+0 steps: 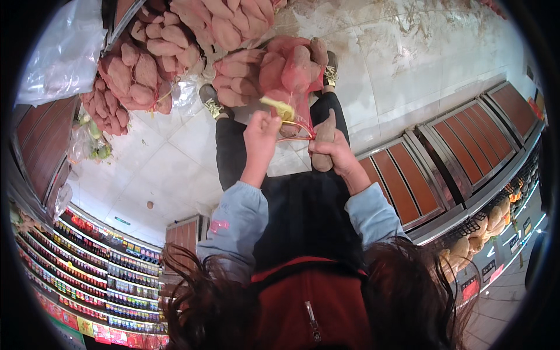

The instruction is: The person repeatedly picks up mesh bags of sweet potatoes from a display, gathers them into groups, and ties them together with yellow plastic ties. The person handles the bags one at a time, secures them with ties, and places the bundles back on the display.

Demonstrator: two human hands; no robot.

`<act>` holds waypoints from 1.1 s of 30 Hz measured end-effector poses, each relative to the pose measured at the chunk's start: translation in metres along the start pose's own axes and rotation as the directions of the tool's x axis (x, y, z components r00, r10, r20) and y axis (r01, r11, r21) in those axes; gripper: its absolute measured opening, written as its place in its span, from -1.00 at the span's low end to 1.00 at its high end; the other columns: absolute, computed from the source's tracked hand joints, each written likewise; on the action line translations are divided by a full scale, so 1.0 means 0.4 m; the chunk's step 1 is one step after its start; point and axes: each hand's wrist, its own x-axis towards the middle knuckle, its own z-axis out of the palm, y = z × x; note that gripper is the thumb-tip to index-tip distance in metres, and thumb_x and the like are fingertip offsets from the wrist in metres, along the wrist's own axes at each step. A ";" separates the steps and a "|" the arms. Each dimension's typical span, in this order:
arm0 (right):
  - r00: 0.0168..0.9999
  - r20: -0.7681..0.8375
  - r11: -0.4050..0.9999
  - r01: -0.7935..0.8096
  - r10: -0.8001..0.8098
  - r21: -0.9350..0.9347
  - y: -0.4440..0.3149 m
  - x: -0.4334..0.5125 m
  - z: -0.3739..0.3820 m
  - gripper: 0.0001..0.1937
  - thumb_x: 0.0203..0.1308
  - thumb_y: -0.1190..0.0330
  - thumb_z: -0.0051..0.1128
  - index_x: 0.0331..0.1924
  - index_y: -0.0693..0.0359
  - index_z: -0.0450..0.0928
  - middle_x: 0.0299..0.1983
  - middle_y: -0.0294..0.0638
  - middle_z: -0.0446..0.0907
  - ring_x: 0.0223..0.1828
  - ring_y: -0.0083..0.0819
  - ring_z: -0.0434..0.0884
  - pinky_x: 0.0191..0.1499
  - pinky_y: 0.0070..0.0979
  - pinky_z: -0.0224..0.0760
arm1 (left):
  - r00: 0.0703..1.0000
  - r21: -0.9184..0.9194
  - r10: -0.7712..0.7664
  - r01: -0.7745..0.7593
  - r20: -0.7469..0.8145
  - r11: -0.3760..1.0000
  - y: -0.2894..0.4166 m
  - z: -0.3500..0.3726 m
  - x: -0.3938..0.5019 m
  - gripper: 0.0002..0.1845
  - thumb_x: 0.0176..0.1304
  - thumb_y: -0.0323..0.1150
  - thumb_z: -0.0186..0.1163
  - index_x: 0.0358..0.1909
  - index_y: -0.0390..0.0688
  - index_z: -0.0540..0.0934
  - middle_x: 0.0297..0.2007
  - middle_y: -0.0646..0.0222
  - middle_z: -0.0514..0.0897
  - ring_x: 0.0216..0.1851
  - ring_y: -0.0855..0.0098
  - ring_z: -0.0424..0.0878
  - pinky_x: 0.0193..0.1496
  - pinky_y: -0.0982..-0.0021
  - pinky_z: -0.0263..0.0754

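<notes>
My left hand [259,138] pinches the drawstring [294,124] at the mouth of a red mesh bag, beside a crumpled yellow strip [279,107]. In my right hand [343,155] is a long brown sweet potato [323,162], its pointed end up. The drawstring also runs to the fingers of that hand. Between my feet stands the red mesh bag [280,78], bulging with sweet potatoes, its mouth towards me. One sweet potato [289,129] shows between my hands at the mouth. My right fingertips are partly hidden by the sweet potato they hold.
More filled mesh bags [135,76] crowd the upper left, near clear plastic sheeting [65,52]. Wood-panelled display bases [472,140] line the right, with produce [459,251] above. Bottled goods fill shelves [109,271] at lower left. Dirt marks the tiled floor [407,39].
</notes>
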 end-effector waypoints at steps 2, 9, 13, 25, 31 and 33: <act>0.997 -0.075 0.995 0.030 -0.023 0.100 -0.005 -0.005 -0.007 -0.64 -0.05 0.45 0.32 -0.13 0.34 0.48 -0.40 -0.17 0.60 -0.38 -0.41 0.62 -0.25 -0.47 0.50 | 0.994 -0.053 0.010 -0.004 0.106 0.999 0.010 0.011 -0.002 -0.79 0.27 -0.44 0.30 -0.41 -0.17 0.43 -0.56 0.71 0.26 -0.53 0.81 0.09 -0.52 0.64 -0.02; 0.994 -0.108 0.999 0.004 0.001 0.043 -0.038 -0.011 -0.014 -0.70 -0.06 0.46 0.35 -0.23 0.33 0.51 -0.41 -0.24 0.59 -0.39 -0.49 0.60 -0.27 -0.53 0.46 | 0.982 0.332 0.046 -0.105 0.181 0.937 0.080 0.029 0.024 -0.78 0.14 -0.48 0.26 -0.15 -0.17 0.55 -0.44 0.25 0.63 -0.37 0.34 0.64 -0.26 0.33 0.48; 0.979 -0.185 0.961 0.035 -0.089 -0.274 -0.064 -0.035 -0.006 -0.62 0.04 0.35 0.32 -0.11 0.35 0.42 -0.30 -0.20 0.54 -0.24 -0.44 0.55 -0.13 -0.49 0.43 | 0.988 0.106 -0.043 0.027 0.146 0.994 0.070 0.042 0.036 -0.79 0.24 -0.40 0.28 -0.12 -0.23 0.59 -0.40 0.44 0.63 -0.36 0.63 0.51 -0.21 0.54 0.43; 0.994 -0.010 0.987 -0.107 0.107 -0.119 -0.114 -0.097 0.069 -0.40 0.25 0.28 0.08 0.32 0.26 0.12 -0.07 -0.08 0.45 -0.28 -0.40 0.58 -0.39 -0.51 0.50 | 0.972 -0.292 -0.137 0.189 0.190 0.937 0.017 0.040 -0.006 -0.84 0.40 -0.35 0.14 -0.13 -0.23 0.54 -0.29 0.50 0.60 -0.27 0.68 0.48 -0.19 0.59 0.38; 0.980 -0.074 0.978 -0.189 0.183 -0.089 -0.096 -0.122 0.085 -0.37 0.25 0.21 0.13 0.31 0.29 0.15 -0.15 -0.08 0.48 -0.39 -0.43 0.56 -0.41 -0.52 0.50 | 0.965 -0.380 -0.153 0.226 0.213 0.897 -0.021 0.032 -0.029 -0.86 0.43 -0.33 0.13 -0.13 -0.19 0.54 -0.32 0.54 0.56 -0.33 0.74 0.42 -0.24 0.64 0.32; 0.980 -0.003 0.972 -0.199 0.200 -0.126 -0.095 -0.146 0.094 -0.44 0.26 0.24 0.09 0.26 0.28 0.18 -0.36 -0.18 0.49 -0.55 -0.50 0.52 -0.53 -0.59 0.45 | 0.967 -0.341 -0.150 0.214 0.204 0.916 -0.028 0.019 -0.023 -0.84 0.43 -0.32 0.13 -0.12 -0.19 0.54 -0.31 0.53 0.57 -0.32 0.74 0.43 -0.25 0.63 0.33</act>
